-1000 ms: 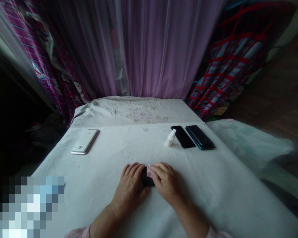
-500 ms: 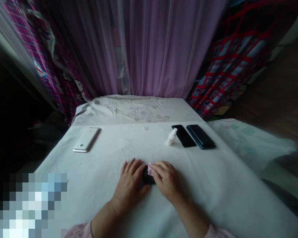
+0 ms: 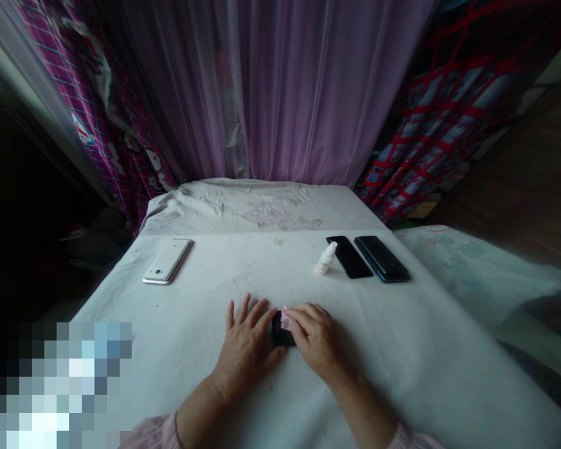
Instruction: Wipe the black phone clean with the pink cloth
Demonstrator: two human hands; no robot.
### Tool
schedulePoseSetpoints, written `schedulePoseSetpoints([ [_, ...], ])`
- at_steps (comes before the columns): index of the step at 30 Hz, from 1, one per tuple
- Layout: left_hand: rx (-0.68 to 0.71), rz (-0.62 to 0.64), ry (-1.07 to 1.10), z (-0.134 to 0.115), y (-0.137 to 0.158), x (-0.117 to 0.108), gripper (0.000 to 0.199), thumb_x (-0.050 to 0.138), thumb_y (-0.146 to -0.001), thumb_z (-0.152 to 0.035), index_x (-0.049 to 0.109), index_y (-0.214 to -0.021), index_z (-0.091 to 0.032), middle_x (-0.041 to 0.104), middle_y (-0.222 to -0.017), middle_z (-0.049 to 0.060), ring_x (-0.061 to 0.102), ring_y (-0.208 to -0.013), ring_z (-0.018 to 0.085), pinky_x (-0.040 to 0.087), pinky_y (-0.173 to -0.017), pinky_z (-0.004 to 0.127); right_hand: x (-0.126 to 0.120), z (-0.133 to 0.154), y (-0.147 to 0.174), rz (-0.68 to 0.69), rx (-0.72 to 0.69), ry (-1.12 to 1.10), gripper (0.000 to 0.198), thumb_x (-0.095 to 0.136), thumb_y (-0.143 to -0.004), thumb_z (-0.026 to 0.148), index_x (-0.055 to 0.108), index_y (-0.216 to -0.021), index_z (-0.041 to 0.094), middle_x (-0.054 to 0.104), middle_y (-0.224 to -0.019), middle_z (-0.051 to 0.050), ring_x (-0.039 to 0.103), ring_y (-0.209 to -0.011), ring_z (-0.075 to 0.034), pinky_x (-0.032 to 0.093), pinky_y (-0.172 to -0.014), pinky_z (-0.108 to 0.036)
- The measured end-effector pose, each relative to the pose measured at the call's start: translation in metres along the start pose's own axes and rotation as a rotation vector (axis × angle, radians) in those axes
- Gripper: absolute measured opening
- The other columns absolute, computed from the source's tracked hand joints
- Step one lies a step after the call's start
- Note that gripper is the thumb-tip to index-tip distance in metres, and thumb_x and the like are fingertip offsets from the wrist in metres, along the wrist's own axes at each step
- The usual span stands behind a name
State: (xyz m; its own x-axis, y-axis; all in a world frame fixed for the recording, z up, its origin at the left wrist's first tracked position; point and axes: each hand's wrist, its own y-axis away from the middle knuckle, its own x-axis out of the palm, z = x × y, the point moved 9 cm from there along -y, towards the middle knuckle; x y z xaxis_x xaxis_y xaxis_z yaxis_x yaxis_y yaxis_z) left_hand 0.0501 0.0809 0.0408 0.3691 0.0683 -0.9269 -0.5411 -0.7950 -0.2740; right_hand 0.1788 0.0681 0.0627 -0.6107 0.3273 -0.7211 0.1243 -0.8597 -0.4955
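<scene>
A small black phone (image 3: 284, 337) lies on the white cloth between my hands, its right part hidden under my right hand. My left hand (image 3: 245, 340) grips its left end, index finger at the far edge and thumb at the near edge; the other fingers are spread on the cloth. Pinched in the fingers of my right hand (image 3: 316, 337) is a pink cloth (image 3: 286, 318), which touches the top of the phone. Beyond the right hand stands a white spray bottle (image 3: 326, 259), upright.
Behind the bottle lies another black phone (image 3: 350, 257); dark stacked phones (image 3: 382, 259) are to its right. A white phone (image 3: 169, 262), apparently stacked on another, lies at the left. The white tablecloth (image 3: 234, 262) reaches back toward purple curtains (image 3: 303, 93). A printed plastic sheet (image 3: 472, 262) is at the right.
The last fingers of my left hand have spread wider and stretched forward. My right hand keeps the pink cloth on the phone. The whole view has shifted slightly.
</scene>
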Motion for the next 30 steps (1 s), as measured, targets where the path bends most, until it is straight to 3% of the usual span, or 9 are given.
schedulePoseSetpoints([
  [30, -0.016, 0.067, 0.039, 0.0010, -0.0003, 0.0048, 0.063, 0.070, -0.078, -0.042, 0.048, -0.136, -0.027, 0.051, -0.141, 0.011, 0.035, -0.135, 0.040, 0.020, -0.106, 0.070, -0.0004, 0.0004, 0.0009, 0.017, -0.004, 0.010, 0.027, 0.045, -0.092, 0.015, 0.067, -0.106, 0.021, 0.066, -0.089, -0.006, 0.058, -0.083, -0.019, 0.046, -0.077, -0.031],
])
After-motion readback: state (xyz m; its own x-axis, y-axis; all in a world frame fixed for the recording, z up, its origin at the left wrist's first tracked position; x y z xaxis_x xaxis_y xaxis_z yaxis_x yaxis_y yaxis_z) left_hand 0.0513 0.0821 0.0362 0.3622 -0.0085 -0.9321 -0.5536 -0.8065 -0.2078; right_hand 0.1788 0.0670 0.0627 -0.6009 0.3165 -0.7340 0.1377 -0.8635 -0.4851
